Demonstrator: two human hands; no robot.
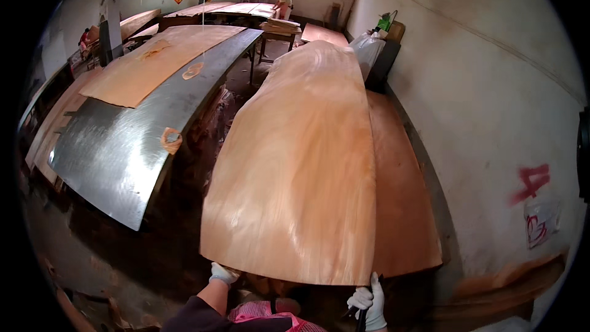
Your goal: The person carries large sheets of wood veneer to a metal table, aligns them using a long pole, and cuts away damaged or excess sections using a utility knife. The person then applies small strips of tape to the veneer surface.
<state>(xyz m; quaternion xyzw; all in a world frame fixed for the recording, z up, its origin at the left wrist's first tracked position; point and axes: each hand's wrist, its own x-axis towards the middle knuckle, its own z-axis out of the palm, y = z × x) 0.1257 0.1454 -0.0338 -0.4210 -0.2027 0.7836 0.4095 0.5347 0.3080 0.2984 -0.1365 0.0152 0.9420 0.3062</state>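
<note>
from where i stand, the big pale wood sheet [289, 166] could tear or crack at its near edge. it looks thin, so one hard pull on a corner might do it. it could slide crooked, too, if one side got pulled more than the other. the left hand [224, 273], in a white glove, is at the near left corner, but i can't tell if its fingers pinch the wood. the right hand [372, 302] is wrapped around a thin dark stick [361, 321], close by the near right corner. that stick might scratch the wood if it bumps it.

the pale sheet is shiny and a bit wavy, and it lies partly over a redder sheet [402, 190], next to the wall [467, 86]. over to the left is a shiny metal table top [117, 141] with another wood sheet [166, 66] on it and a curly scrap [171, 141] at its edge. far back, a person [283, 3] leans over more wood. the floor looks dark, so somebody could trip.
</note>
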